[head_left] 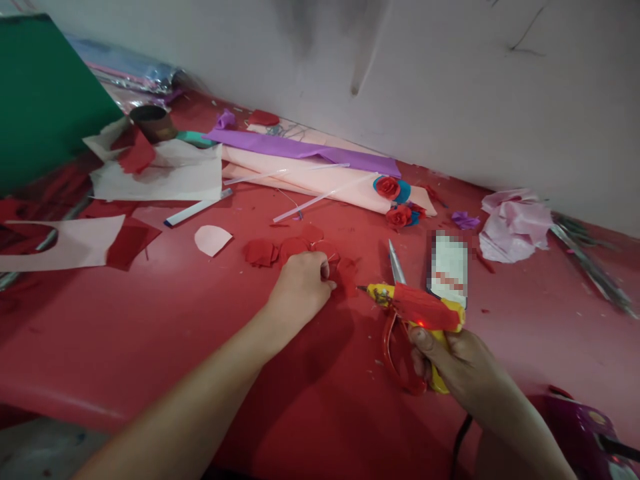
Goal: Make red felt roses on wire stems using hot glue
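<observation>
1. The glue gun (pixel 425 310), yellow with a red wrap, was in the right hand (pixel 453 360), which was clamped on its grip above the surface (pixel 200 353). Its dark nozzle pointed left, toward the other hand, and its long axis ran side to side, dipping slightly to the right.
2. The left hand (pixel 303 287) was over the red petals (pixel 260 253), its fingers curled; I could not tell whether the fingertips met or pinched anything, though a bit of petal was perhaps under them.
3. The scissors (pixel 397 263) lay beneath the glue gun, blades pointing toward the wall (pixel 450 100), red handles toward the person and partly hidden by the gun and right hand. The phone (pixel 449 267) was just beyond the gun.
4. Past the petals were two red paper roses (pixel 387 188) with blue parts, clear sticks (pixel 325 198), rolled peach paper (pixel 310 179) and a purple strip (pixel 300 148).
5. Crumpled pink material (pixel 515 227) lay to the right; cream paper (pixel 170 177), a small pale cutout (pixel 213 241) and a green panel (pixel 45 100) were on the left.
6. The surface was red and glossy, scattered with scraps, and met the greyish, smudged wall.
</observation>
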`<state>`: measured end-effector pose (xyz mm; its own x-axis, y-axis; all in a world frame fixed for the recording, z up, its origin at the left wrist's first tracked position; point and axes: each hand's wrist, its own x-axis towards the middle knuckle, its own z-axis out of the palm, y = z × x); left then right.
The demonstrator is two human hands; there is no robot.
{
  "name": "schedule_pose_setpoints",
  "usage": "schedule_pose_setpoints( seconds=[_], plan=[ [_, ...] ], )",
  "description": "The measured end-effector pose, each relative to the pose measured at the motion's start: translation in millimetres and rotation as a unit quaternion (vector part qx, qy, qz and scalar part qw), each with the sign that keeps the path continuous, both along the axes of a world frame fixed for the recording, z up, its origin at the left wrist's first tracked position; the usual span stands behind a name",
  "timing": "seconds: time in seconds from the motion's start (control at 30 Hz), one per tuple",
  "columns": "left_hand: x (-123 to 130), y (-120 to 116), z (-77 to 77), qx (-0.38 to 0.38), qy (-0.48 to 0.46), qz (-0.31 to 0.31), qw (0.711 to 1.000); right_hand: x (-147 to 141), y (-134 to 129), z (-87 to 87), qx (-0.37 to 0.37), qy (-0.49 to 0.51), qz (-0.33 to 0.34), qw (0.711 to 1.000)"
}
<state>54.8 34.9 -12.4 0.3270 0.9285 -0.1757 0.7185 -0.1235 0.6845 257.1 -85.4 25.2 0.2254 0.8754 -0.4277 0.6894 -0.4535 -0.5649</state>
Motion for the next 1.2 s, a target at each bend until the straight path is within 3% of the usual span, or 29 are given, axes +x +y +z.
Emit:
schedule_pose_setpoints(
  seconds=[0.3, 0.5, 0.7, 1.2],
  plan=[
    [0, 2, 2.5, -0.018, -0.007, 0.006, 1.000, -2, -2, 2.8, 0.023, 0.028, 0.005, 0.999],
    [0, 1, -3.0, 0.009, -0.004, -0.003, 1.000, -6, 2, -1.7, -0.010, 0.009, 0.067, 0.998],
    [-1, -1, -2.3, 0.012, -0.003, -0.002, 1.000, 5, 1, -6.1, -0.008, -0.019, 0.045, 0.999],
    [0, 0, -0.4, 0.005, 0.009, -0.010, 1.000, -11, 2, 1.8, 0.013, -0.019, 0.014, 1.000]
  ],
)
